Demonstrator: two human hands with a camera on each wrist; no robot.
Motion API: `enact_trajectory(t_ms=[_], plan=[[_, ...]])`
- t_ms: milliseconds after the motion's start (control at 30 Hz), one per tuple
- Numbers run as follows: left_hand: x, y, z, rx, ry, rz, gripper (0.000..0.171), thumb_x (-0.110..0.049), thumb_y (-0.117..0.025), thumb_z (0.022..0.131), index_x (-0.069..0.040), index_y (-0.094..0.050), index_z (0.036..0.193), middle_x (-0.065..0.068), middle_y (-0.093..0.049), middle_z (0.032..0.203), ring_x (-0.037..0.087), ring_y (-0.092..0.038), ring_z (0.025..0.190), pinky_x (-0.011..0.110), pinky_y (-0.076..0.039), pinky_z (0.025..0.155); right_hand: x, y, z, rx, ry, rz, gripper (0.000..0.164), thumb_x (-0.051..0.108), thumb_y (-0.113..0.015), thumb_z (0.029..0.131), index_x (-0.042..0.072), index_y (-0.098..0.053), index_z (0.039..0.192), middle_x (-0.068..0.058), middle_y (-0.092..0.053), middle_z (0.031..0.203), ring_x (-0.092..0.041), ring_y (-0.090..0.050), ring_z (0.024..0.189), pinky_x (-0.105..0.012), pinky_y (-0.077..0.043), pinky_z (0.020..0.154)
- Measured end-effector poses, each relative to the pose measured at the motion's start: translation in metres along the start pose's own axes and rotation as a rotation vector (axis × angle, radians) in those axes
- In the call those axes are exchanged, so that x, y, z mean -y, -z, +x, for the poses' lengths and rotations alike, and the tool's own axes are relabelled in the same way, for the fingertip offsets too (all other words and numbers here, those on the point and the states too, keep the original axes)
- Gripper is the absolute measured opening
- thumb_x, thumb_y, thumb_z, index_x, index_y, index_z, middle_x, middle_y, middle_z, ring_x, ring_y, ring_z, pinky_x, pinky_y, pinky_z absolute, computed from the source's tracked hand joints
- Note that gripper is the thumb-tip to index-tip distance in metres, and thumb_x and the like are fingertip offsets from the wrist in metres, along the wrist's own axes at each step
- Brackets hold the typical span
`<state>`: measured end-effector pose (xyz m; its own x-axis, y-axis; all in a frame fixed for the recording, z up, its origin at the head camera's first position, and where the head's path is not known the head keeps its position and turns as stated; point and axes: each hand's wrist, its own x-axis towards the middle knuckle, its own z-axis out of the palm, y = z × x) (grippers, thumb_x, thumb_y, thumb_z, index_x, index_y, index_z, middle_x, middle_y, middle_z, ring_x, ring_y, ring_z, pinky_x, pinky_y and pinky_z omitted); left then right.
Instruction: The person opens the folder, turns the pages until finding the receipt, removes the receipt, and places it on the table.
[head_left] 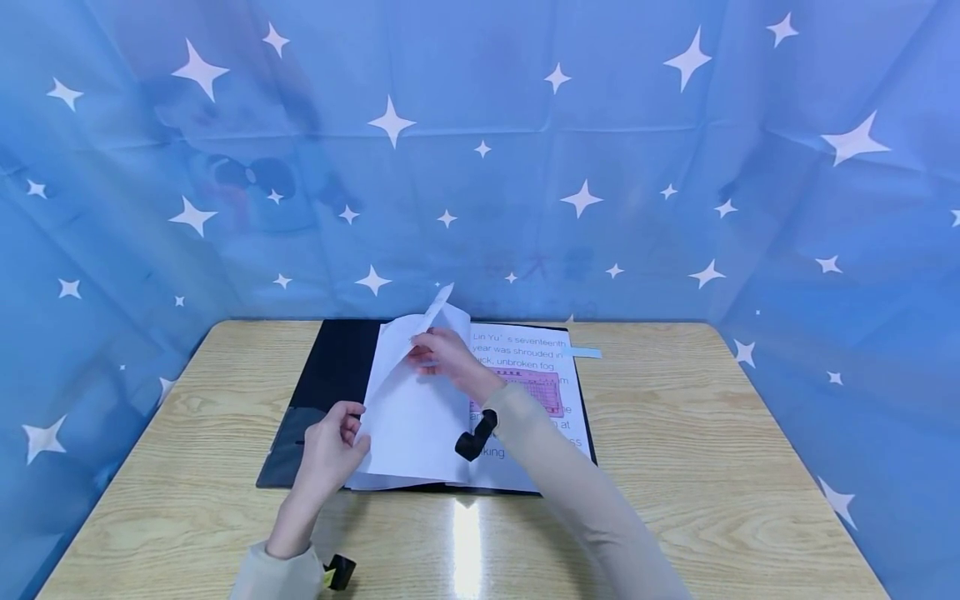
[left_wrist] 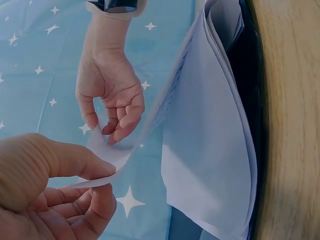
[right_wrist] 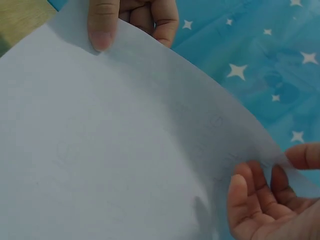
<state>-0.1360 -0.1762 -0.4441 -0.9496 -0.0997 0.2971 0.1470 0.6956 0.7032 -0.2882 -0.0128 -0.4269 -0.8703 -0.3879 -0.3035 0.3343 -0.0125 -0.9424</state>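
A black folder (head_left: 341, 358) lies spread on the table, holding white pages. One white sheet (head_left: 420, 417) stands partly lifted and bowed on the left half, its top corner curling upward. My left hand (head_left: 330, 446) pinches the outer edge of this sheet between thumb and fingers, as the left wrist view shows closely. Farther up the same edge, my right hand (head_left: 447, 357) also pinches the sheet, reaching across the right page. Seen from the right wrist, the sheet's blank face (right_wrist: 100, 150) fills much of the view, with faint print showing through.
The right page (head_left: 525, 337) carries large printed English text, partly covered by a pink gridded piece (head_left: 542, 392) and my right sleeve. A light blue tab (head_left: 585, 352) sticks out past its edge. A blue star-patterned curtain (head_left: 480, 242) hangs behind the wooden table (head_left: 675, 433).
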Motion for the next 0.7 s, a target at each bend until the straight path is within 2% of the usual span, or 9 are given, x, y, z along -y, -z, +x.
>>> enact_trajectory(t_ms=[200, 433, 700], plan=[[0.006, -0.002, -0.001, 0.01, 0.001, -0.002, 0.029, 0.012, -0.064, 0.067, 0.007, -0.059, 0.095, 0.003, -0.052, 0.067, 0.011, -0.047, 0.059, 0.021, -0.04, 0.054, 0.003, 0.0, -0.004, -0.032, -0.015, -0.008, 0.016, 0.012, -0.051, 0.092, 0.002, -0.053, 0.104, -0.005, -0.063, 0.086, -0.014, -0.061, 0.076, -0.031, -0.051, 0.074], [0.011, -0.006, -0.002, 0.047, 0.035, 0.005, 0.028, 0.011, -0.063, 0.068, 0.008, -0.058, 0.096, 0.004, -0.052, 0.069, 0.013, -0.047, 0.061, 0.022, -0.04, 0.054, 0.0, 0.01, -0.006, -0.021, 0.012, -0.034, 0.026, 0.011, -0.05, 0.092, -0.006, -0.051, 0.112, -0.004, -0.062, 0.083, -0.013, -0.06, 0.073, -0.031, -0.051, 0.074], [0.021, -0.013, -0.001, 0.109, 0.106, 0.009, 0.03, 0.009, -0.06, 0.071, 0.009, -0.057, 0.101, 0.006, -0.052, 0.071, 0.015, -0.047, 0.063, 0.023, -0.04, 0.054, -0.002, 0.026, -0.012, -0.036, 0.01, -0.05, 0.031, 0.011, -0.049, 0.093, -0.009, -0.049, 0.117, -0.004, -0.062, 0.083, -0.013, -0.06, 0.074, -0.036, -0.05, 0.08]])
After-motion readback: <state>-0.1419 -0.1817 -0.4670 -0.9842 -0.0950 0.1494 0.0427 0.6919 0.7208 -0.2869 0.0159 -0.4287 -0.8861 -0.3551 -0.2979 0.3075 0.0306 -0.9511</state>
